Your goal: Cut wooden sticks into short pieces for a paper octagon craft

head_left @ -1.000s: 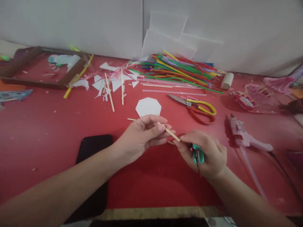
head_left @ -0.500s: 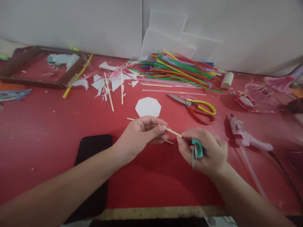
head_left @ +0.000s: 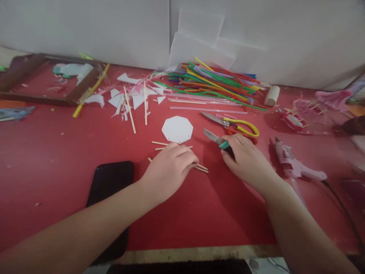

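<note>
My left hand (head_left: 171,167) lies palm down on the red table (head_left: 57,152), its fingers curled over several thin wooden sticks (head_left: 201,168) that poke out from under it. More short sticks (head_left: 159,143) lie just beyond the knuckles. My right hand (head_left: 245,161) is closed around a teal-handled utility knife (head_left: 217,139), whose blade points up and left toward a white octagonal card (head_left: 177,129).
Red and yellow scissors (head_left: 236,127) lie behind the right hand. A pink glue gun (head_left: 293,165) lies to the right, a black phone (head_left: 110,182) to the left. Coloured straws (head_left: 216,83), white scraps (head_left: 128,97), a tape roll (head_left: 272,95) and a wooden frame (head_left: 37,78) sit further back.
The left hand put its stick down and now rests flat over the sticks. The right hand moved up and away, turning the knife so the blade points toward the octagon.
</note>
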Demonstrator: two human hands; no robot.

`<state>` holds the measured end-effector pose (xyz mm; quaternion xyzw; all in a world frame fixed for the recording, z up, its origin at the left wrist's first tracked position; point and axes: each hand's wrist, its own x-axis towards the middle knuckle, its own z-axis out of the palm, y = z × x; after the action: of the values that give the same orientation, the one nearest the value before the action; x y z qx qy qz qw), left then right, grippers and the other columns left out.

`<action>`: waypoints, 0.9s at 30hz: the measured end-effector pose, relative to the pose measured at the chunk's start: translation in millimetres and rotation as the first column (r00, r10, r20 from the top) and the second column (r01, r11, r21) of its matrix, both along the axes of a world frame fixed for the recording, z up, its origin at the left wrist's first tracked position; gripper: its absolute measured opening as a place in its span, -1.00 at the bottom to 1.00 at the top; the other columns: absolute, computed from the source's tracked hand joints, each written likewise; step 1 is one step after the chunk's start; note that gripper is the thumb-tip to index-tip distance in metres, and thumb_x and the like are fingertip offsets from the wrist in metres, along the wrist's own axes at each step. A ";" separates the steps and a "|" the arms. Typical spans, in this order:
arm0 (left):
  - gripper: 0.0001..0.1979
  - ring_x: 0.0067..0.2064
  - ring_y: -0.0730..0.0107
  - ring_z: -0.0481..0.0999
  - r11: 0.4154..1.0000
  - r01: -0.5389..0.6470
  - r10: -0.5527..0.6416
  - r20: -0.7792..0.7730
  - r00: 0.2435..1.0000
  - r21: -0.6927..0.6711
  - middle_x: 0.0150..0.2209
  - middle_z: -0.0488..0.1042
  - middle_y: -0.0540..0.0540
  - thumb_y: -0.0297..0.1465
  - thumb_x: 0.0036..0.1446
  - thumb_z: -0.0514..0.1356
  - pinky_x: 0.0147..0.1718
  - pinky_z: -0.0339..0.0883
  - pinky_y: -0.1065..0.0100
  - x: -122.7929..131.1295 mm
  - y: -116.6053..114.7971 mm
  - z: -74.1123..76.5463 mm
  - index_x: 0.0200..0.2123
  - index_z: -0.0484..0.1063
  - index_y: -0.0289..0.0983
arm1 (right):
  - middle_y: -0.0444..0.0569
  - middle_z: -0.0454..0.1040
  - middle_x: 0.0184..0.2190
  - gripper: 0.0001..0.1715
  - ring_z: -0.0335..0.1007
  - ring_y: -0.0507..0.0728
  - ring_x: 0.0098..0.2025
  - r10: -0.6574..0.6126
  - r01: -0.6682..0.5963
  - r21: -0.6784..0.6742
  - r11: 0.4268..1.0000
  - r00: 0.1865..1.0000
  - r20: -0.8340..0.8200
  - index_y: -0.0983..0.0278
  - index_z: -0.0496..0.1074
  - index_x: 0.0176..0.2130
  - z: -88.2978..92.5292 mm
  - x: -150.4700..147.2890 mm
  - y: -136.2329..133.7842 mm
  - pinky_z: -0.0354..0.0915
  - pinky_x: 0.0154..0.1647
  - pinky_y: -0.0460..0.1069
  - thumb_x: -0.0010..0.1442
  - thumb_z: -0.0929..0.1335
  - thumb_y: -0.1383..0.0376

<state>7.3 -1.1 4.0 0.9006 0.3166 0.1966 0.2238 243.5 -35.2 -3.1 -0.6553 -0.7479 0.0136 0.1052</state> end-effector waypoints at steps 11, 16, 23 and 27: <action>-0.78 -0.22 0.23 0.33 0.983 0.089 -0.067 -0.139 0.988 0.161 -0.24 0.46 -0.14 -0.45 0.30 0.06 -0.18 0.25 0.22 1.2 -3.7 -3.2 -0.29 0.50 -0.29 | 0.15 0.41 -0.12 -0.65 0.34 0.33 -0.03 -0.001 0.003 0.059 0.998 0.999 -0.033 0.31 0.37 -0.01 -6.1 -1.4 -0.4 0.30 -0.03 0.24 0.19 0.28 0.31; -0.79 -0.20 0.18 0.32 0.945 0.133 -0.052 -0.264 0.963 0.299 -0.25 0.43 -0.18 -0.54 0.28 0.02 -0.15 0.28 0.16 3.6 -10.7 -7.3 -0.33 0.43 -0.32 | 0.16 0.42 -0.15 -0.72 0.36 0.33 -0.04 -0.023 0.029 0.078 0.997 0.997 -0.074 0.33 0.38 -0.06 -7.6 -3.4 -0.9 0.33 -0.05 0.25 0.23 0.27 0.30; -0.85 -0.25 0.30 0.40 0.991 -0.028 0.049 0.159 0.986 -0.132 -0.28 0.44 -0.09 -0.54 0.29 -0.01 -0.23 0.31 0.28 3.2 -12.3 2.0 -0.21 0.32 -0.27 | 0.14 0.41 -0.05 -0.56 0.35 0.26 0.03 0.090 0.037 0.488 0.872 0.968 -0.234 0.22 0.27 0.13 11.6 -28.2 -8.2 0.34 0.03 0.21 0.26 0.25 0.37; -0.82 -0.19 0.36 0.44 0.953 0.014 0.111 0.390 0.914 -0.304 -0.23 0.42 -0.10 -0.50 0.32 -0.02 -0.19 0.29 0.33 3.9 -8.5 8.6 -0.11 0.33 -0.25 | 0.14 0.38 0.03 -0.27 0.40 0.22 -0.02 0.169 0.040 0.480 0.876 0.908 -0.383 0.20 -0.02 0.33 11.1 -35.4 -16.6 0.41 -0.07 0.13 0.25 0.28 0.35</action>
<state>11.3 -9.6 12.7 0.7880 0.3126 0.3327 0.4130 208.1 -51.8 8.0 -0.5651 -0.7104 -0.0293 0.4185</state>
